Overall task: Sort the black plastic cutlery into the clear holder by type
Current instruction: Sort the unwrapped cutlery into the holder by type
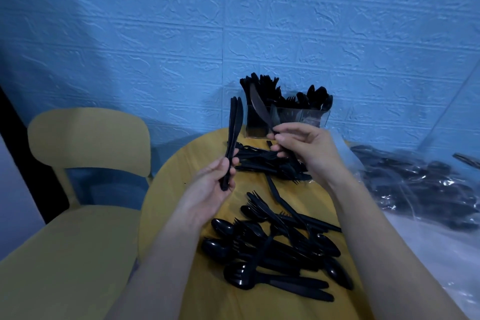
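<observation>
My left hand [217,182] grips a small bundle of black plastic knives [234,127] by their handles, blades pointing up. My right hand [304,145] pinches a single black knife [259,109] by its handle, blade tilted up-left in front of the clear holder [309,117]. The holder stands at the table's far edge by the wall, with knives upright in its left part and spoons and forks in its right part. A loose pile of black spoons, forks and knives [275,247] lies on the near table. A second heap [267,161] lies under my right hand.
The round yellow table [176,205] is small. A yellow chair [85,158] stands to its left. Clear plastic bags of more black cutlery [426,187] lie to the right. A blue textured wall [233,21] is close behind the holder.
</observation>
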`<move>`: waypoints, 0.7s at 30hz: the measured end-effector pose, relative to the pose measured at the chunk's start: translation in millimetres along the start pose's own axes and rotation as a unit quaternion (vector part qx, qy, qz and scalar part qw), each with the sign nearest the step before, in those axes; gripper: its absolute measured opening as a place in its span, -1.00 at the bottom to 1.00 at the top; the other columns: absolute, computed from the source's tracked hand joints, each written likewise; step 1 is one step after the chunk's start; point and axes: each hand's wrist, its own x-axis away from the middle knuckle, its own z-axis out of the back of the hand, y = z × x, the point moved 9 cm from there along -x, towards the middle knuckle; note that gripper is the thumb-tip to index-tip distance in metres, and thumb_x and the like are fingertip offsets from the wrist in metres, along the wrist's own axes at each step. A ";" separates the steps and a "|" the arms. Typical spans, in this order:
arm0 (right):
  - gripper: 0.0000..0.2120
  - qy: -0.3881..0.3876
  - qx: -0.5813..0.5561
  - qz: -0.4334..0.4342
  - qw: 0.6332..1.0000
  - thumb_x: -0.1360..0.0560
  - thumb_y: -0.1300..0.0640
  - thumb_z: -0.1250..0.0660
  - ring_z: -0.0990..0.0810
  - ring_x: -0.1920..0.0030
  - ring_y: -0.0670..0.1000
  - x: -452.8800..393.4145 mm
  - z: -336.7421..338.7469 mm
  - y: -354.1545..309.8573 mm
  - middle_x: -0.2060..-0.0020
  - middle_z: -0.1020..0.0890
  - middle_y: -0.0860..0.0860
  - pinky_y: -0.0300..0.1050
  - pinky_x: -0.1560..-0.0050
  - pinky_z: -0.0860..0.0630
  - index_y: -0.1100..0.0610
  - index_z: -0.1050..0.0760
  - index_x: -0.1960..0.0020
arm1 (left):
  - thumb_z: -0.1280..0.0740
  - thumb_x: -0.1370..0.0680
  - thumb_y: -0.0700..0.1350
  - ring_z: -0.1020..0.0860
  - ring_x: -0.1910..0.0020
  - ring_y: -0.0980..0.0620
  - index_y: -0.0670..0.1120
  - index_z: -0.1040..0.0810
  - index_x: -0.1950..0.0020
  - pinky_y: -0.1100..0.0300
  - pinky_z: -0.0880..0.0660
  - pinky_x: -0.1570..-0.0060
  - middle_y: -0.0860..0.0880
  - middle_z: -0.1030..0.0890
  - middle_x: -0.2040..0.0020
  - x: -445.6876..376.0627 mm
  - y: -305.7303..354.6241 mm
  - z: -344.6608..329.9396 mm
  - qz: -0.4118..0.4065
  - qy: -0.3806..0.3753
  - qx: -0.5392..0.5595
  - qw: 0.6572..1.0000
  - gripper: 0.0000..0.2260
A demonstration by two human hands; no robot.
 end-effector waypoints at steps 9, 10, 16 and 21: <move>-0.63 0.063 0.117 -0.026 0.991 -0.55 0.33 -0.26 -0.69 0.22 -0.04 -1.1 -28.5 22.0 0.04 -0.51 0.06 -0.16 0.26 -0.64 0.17 -0.41 -0.35 | -0.21 -0.57 -0.24 -0.60 0.13 0.13 -0.12 -0.56 -0.17 0.22 -0.48 0.06 0.02 -0.67 0.14 0.3 2.6 -0.8 -0.033 0.009 -0.022 0.999 -0.77; -0.63 0.072 0.155 -0.014 0.985 -0.56 0.31 -0.26 -0.68 0.20 -0.04 -0.1 -31.8 22.0 0.04 -0.51 0.05 -0.14 0.23 -0.64 0.15 -0.43 -0.35 | -0.21 -0.58 -0.25 -0.61 0.12 0.14 -0.11 -0.57 -0.15 0.22 -0.49 0.05 0.03 -0.68 0.13 -0.2 3.5 -0.1 -0.045 0.018 -0.033 0.998 -0.78; -0.70 0.073 0.396 0.130 0.906 -0.56 0.10 -0.29 -0.52 0.08 -0.06 11.3 -61.6 9.7 0.08 -0.55 0.03 -0.26 0.05 -0.45 0.11 -0.52 -0.27 | -0.23 -0.59 -0.23 -0.57 0.16 0.18 0.02 -0.58 -0.13 0.32 -0.47 0.14 0.06 -0.67 0.09 1.6 5.3 -5.8 -0.086 0.025 -0.102 0.991 -0.77; -0.60 0.061 0.400 0.140 0.904 -0.59 0.05 -0.23 -0.51 -0.06 -0.06 12.8 -69.7 20.1 -0.06 -0.53 0.00 -0.17 -0.10 -0.46 0.09 -0.39 -0.41 | -0.21 -0.60 -0.23 -0.62 0.00 0.15 0.00 -0.53 -0.22 0.27 -0.57 0.10 0.05 -0.67 -0.03 2.6 5.6 -5.8 -0.091 0.027 -0.101 0.990 -0.75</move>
